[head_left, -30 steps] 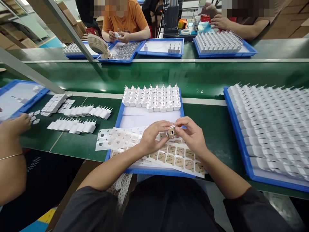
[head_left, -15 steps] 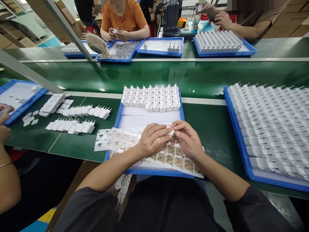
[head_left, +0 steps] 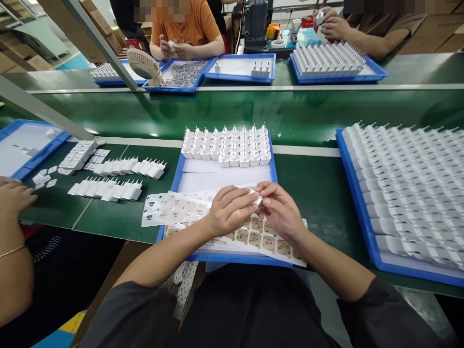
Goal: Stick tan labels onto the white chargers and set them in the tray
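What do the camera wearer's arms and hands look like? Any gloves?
The left sleeve and right sleeve are dark, almost black, loose and about elbow-length. Below them, no watch or bracelet shows. The left hand and right hand are bare: no gloves, and no rings that I can see.

The piece you hold shows white. Mid-frame, your blue-rimmed tray bears white plugs; below them, a white sheet is patterned with tan squares. The bench is green, your sleeves black.
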A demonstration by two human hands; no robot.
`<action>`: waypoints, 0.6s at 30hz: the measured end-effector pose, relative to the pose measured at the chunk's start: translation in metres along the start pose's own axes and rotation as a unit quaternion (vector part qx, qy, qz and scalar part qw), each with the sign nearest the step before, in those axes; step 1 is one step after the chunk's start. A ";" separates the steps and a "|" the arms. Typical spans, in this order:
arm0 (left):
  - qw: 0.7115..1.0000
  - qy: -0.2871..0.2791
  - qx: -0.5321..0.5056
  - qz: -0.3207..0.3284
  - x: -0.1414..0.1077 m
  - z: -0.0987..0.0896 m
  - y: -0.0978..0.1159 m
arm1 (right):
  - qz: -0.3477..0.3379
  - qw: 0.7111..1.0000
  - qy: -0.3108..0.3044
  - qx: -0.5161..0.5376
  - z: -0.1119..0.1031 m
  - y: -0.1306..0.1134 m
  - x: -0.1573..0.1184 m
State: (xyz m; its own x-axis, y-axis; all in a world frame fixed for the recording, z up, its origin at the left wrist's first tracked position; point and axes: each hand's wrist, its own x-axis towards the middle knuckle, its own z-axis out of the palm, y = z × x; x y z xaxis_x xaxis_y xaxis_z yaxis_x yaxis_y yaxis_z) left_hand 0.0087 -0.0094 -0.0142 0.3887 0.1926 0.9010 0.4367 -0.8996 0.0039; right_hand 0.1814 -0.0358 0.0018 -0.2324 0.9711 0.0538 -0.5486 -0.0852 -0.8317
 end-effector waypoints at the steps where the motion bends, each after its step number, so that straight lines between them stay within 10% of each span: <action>1: 1.000 -0.001 -0.002 0.002 0.001 0.000 0.000 | 0.000 1.000 0.000 -0.001 0.000 0.001 0.000; 9: 0.995 -0.006 -0.074 -0.066 0.009 -0.001 0.000 | -0.104 0.973 -0.009 -0.208 -0.011 -0.009 0.004; 15: 0.986 -0.036 -0.109 -0.117 0.010 -0.001 0.001 | -0.332 0.796 0.021 -0.505 -0.018 -0.017 0.003; 18: 0.975 -0.035 -0.131 -0.173 0.008 0.000 -0.005 | -0.302 0.755 -0.114 -0.571 -0.010 -0.012 -0.006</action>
State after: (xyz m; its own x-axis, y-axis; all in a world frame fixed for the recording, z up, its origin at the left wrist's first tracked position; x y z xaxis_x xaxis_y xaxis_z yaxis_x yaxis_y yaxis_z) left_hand 0.0092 -0.0038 -0.0070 0.3130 0.5211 0.7940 0.3329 -0.8432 0.4222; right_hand 0.1973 -0.0386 0.0065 -0.4213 0.6803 0.5997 0.4096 0.7327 -0.5435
